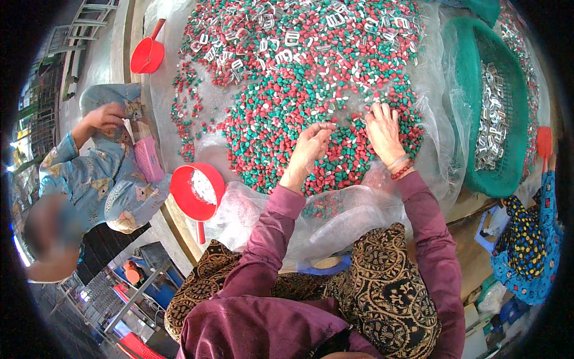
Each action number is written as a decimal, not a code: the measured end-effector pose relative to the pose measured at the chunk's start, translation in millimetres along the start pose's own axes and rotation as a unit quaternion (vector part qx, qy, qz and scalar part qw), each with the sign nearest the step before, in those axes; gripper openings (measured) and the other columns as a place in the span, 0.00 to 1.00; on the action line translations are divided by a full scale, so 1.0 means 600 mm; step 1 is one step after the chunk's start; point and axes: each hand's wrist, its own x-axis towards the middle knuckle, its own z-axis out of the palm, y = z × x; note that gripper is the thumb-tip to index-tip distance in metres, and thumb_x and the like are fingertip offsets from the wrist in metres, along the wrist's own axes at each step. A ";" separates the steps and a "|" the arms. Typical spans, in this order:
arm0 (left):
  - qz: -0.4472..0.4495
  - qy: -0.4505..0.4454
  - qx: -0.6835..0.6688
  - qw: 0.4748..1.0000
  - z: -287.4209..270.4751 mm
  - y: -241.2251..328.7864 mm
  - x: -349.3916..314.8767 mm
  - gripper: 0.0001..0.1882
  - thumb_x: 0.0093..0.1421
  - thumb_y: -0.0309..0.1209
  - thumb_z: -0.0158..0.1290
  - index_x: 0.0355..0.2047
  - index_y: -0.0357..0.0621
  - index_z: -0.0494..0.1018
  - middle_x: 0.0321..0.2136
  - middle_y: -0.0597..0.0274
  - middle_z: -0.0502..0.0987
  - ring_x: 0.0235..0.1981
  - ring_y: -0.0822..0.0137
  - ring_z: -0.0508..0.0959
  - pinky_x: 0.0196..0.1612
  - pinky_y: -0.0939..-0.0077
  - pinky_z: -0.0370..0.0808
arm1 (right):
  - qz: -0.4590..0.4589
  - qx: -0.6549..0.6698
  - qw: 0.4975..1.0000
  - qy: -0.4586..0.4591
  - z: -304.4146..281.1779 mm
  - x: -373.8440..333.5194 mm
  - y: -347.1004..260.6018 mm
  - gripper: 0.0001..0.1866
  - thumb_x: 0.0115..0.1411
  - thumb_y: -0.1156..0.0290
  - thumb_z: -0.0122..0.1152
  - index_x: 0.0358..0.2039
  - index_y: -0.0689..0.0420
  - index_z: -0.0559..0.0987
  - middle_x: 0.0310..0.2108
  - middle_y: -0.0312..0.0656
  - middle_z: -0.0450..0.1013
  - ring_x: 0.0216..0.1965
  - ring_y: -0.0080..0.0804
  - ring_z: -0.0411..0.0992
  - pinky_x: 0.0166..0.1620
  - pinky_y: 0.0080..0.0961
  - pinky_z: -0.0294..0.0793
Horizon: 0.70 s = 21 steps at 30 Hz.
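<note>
A big heap of small red, green and white pieces (287, 102) covers a clear plastic sheet (335, 215) on the table in front of me. My left hand (311, 145) hovers over the near part of the heap, fingers curled together as if pinching small pieces; what it holds is too small to see. My right hand (384, 133) lies palm down on the pieces with fingers spread, a red bead bracelet on its wrist. Silver metal clips (287, 42) are mixed into the far part of the heap.
A red scoop (197, 191) with white pieces stands at my left by the table edge; another red scoop (147, 55) lies farther left. A green basket (496, 113) of metal clips sits at right. One person (101, 173) sits left, another's sleeve (532, 239) shows right.
</note>
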 end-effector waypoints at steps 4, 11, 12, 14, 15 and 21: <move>0.010 0.008 0.049 0.999 0.011 -0.007 -0.008 0.10 0.62 0.29 0.46 0.42 0.40 0.71 0.19 0.80 0.60 0.15 0.87 0.54 0.15 0.89 0.50 | 0.058 0.064 0.996 -0.026 0.001 -0.004 -0.002 0.08 0.53 0.72 0.53 0.28 0.62 0.77 0.38 0.44 0.66 0.46 0.41 0.62 0.46 0.39 0.60; 0.043 0.029 0.069 0.996 0.019 -0.020 0.000 0.15 0.64 0.33 0.46 0.48 0.39 0.69 0.23 0.76 0.63 0.21 0.84 0.61 0.23 0.88 0.61 | 0.023 0.038 0.999 0.012 0.000 0.010 -0.002 0.07 0.48 0.71 0.59 0.27 0.60 0.77 0.38 0.42 0.67 0.47 0.42 0.61 0.46 0.39 0.61; 0.038 0.025 0.016 0.999 0.014 -0.027 0.004 0.16 0.64 0.36 0.47 0.48 0.40 0.69 0.24 0.74 0.64 0.24 0.81 0.63 0.26 0.84 0.64 | 0.059 0.072 0.995 -0.016 -0.011 0.024 -0.009 0.08 0.48 0.70 0.59 0.27 0.61 0.78 0.38 0.42 0.68 0.48 0.43 0.62 0.46 0.41 0.63; 0.031 0.018 -0.094 0.995 0.002 -0.050 0.017 0.18 0.64 0.40 0.47 0.48 0.43 0.70 0.27 0.71 0.66 0.28 0.77 0.67 0.32 0.78 0.71 | 0.080 0.191 0.975 0.075 -0.039 0.027 -0.015 0.06 0.46 0.71 0.64 0.26 0.57 0.78 0.34 0.40 0.70 0.44 0.42 0.65 0.46 0.38 0.64; 0.009 -0.018 -0.166 0.986 0.005 -0.045 0.012 0.22 0.65 0.46 0.45 0.49 0.42 0.69 0.29 0.67 0.68 0.30 0.71 0.70 0.36 0.72 0.74 | 0.076 0.236 0.965 0.082 -0.068 0.029 -0.032 0.06 0.46 0.71 0.65 0.25 0.56 0.78 0.33 0.41 0.70 0.42 0.42 0.65 0.46 0.38 0.64; -0.027 -0.144 -0.384 0.912 0.020 -0.037 -0.010 0.30 0.64 0.55 0.37 0.40 0.38 0.69 0.36 0.58 0.73 0.35 0.64 0.75 0.40 0.68 0.77 | -0.043 0.281 0.958 0.026 -0.180 0.021 -0.127 0.08 0.51 0.74 0.61 0.34 0.56 0.81 0.35 0.41 0.71 0.40 0.37 0.67 0.46 0.33 0.64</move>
